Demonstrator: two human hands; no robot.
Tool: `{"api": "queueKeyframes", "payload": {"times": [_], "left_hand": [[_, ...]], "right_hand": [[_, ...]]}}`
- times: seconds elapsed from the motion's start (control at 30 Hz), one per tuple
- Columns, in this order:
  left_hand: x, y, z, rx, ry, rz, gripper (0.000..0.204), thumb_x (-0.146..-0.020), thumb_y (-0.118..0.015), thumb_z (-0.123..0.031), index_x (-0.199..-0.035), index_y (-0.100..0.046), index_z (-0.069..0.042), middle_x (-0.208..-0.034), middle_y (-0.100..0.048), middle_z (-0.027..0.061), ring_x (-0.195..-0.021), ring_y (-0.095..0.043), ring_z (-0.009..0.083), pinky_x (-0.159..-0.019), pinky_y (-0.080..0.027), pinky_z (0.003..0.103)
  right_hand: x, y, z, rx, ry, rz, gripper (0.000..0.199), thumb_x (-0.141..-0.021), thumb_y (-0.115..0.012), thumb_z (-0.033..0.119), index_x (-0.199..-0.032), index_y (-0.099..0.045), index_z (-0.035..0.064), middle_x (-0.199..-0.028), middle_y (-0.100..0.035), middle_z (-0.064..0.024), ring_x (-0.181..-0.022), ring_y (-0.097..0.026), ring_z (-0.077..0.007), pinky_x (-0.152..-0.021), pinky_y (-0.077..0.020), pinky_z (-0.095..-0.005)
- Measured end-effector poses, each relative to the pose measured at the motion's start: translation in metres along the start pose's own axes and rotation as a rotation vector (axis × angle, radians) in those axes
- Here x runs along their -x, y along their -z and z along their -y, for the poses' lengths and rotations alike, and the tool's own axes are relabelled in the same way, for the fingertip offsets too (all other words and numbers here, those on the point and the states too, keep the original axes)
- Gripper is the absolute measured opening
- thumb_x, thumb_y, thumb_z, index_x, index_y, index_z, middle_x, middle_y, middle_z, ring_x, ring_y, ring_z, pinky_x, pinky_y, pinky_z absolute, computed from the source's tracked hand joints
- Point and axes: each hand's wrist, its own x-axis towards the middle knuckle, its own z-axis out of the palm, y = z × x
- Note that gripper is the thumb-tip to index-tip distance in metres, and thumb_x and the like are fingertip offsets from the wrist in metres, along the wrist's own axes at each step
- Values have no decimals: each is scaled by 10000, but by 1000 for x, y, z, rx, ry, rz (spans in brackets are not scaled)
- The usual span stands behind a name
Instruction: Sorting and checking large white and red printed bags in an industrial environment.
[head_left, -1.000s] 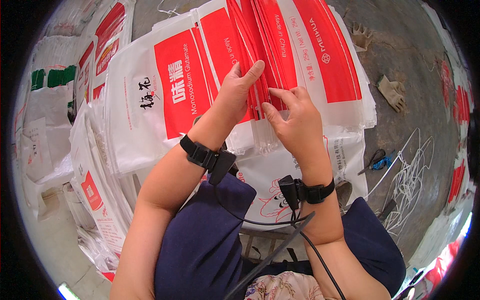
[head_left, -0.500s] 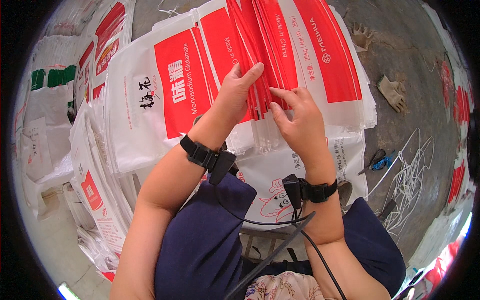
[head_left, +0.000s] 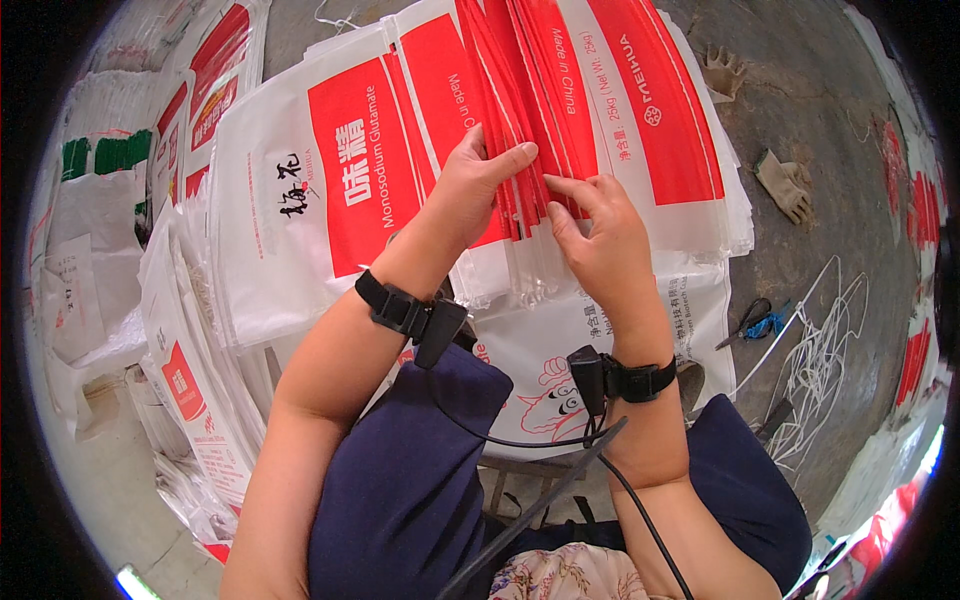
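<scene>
A thick stack of white and red plastic sacks point(head_left: 265, 225) lies before me, its sacks overlapping so that their red folded edges point(head_left: 515, 85) stand up in a row in the middle. My left hand point(head_left: 465, 195) is closed round the left side of these edges, its thumb across the top and most of its fingers hidden. From the right, my right hand point(head_left: 608, 240) pinches at the near ends of the same folds, between thumb and index finger. How many sacks each hand grips cannot be made out.
More sacks stand in a pile point(head_left: 195, 400) at the left. A printed white sack point(head_left: 545, 400) lies under the stack, near my knees. On the floor at right are work gloves point(head_left: 785, 187), scissors point(head_left: 752, 316) and tangled white strapping point(head_left: 815, 370). Cables run from my wrist bands.
My left thumb has shifted slightly right and down over the folds, and the left-hand folded edges lean a little further right. My right hand has barely moved.
</scene>
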Motion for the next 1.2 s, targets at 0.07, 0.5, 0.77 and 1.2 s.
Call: {"api": "queueKeyframes", "payload": {"times": [0.07,0.5,0.77,1.2], "left_hand": [[1,0,0,-4,2,-1,484,-935,-749,-122,-1340,-514,1,-1265,-655,149,-1126,-672,219,-963,-576,376],[1,5,1,25,12,-13,409,-950,-648,-59,-1329,-505,-5,-1250,-656,136,-1110,-676,210,-951,-578,370],[1,3,-1,33,25,-8,407,-950,-633,-41,-1335,-507,-5,-1252,-660,129,-1120,-676,210,-980,-565,374],[0,-4,-4,20,28,10,424,-952,-665,-55,-1343,-506,-11,-1252,-662,133,-1119,-679,214,-952,-579,372]], "right_hand": [[-1,0,0,10,-23,13,286,-893,-707,135,-1170,-744,74,-948,-632,-149,-844,-657,-309,-756,-537,-405],[1,-5,-2,124,29,45,404,-849,-684,42,-1253,-673,48,-1054,-623,-166,-944,-644,-323,-837,-531,-395],[1,1,-1,89,29,-4,501,-837,-634,-20,-1328,-630,85,-1083,-640,-168,-988,-653,-342,-869,-533,-407],[-1,0,10,116,93,-53,259,-846,-670,41,-1101,-705,14,-927,-628,-174,-839,-653,-362,-756,-537,-447]]}}
